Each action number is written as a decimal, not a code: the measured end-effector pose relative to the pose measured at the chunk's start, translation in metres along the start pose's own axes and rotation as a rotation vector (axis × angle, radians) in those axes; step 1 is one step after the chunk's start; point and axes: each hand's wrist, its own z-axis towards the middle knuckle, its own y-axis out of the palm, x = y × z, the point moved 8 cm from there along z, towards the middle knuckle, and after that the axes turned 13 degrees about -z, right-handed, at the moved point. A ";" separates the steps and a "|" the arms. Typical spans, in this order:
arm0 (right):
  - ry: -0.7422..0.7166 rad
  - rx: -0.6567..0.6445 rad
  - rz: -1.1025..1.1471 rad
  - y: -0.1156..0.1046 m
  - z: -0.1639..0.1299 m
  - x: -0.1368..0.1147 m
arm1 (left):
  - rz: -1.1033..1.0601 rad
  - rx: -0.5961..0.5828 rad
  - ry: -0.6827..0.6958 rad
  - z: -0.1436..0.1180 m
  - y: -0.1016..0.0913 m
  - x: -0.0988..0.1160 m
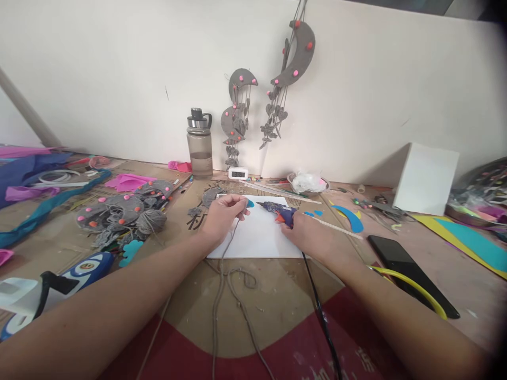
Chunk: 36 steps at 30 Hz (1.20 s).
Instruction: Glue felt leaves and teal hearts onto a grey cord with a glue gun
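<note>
Over a white sheet (pixel 253 243), my left hand (pixel 225 214) pinches a small blue cut-out piece (pixel 250 203) between thumb and fingertips. Grey yarn (pixel 222 285) runs down from those fingers and lies in loops on the cardboard in front of me. My right hand (pixel 303 229) is wrapped around a dark blue glue gun (pixel 277 208) with an orange trigger. Its nozzle points left at the blue piece, a small gap apart from it. A black cord (pixel 319 311) trails from the gun toward me.
Grey crescents with yarn, pink shapes and a blue-white tool (pixel 93 266) lie left. A water bottle (pixel 200 148) and small clock (pixel 238 173) stand by the wall, where moon hangings (pixel 303 50) hang. Right are a phone (pixel 412 274), yellow-handled scissors (pixel 420 282) and a blue crescent (pixel 350 219).
</note>
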 end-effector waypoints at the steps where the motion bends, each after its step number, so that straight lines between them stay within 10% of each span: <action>1: 0.012 -0.007 0.012 0.000 0.001 0.001 | -0.003 -0.003 0.002 0.000 0.000 -0.001; 24: 0.154 0.164 0.723 -0.038 0.002 0.026 | -0.055 0.072 -0.181 0.002 -0.008 -0.025; 32: -0.149 0.775 1.099 -0.139 -0.009 0.022 | -0.095 0.035 -0.128 0.000 -0.004 -0.019; 36: -0.324 0.691 1.175 -0.135 -0.015 0.000 | -0.123 0.048 -0.125 0.000 -0.004 -0.018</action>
